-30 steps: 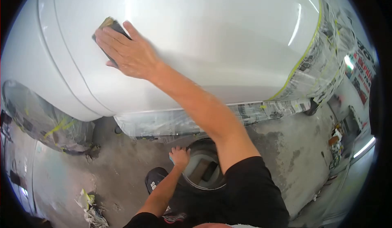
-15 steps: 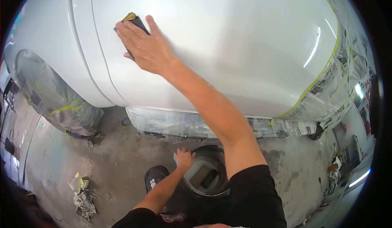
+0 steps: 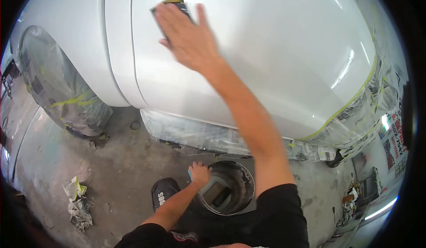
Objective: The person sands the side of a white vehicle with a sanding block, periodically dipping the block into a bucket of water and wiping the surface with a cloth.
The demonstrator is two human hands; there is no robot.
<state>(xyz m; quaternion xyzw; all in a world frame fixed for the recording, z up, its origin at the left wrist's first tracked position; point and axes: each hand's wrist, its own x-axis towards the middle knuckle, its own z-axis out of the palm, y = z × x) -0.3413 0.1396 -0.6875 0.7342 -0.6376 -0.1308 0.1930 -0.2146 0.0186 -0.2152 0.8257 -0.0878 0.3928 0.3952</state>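
While our right grip (image 3: 190,43) holds a dark pad (image 3: 183,7) against the white panel (image 3: 279,57) beneath, this apparent rubbing next calls for even pressure.

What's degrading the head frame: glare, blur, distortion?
Head view: fisheye bending, black vignetted corners; head view: bright glare streaks on the white panel, toward its right end; head view: slight motion blur on the right hand, while the left hand by the bucket looks crisper.
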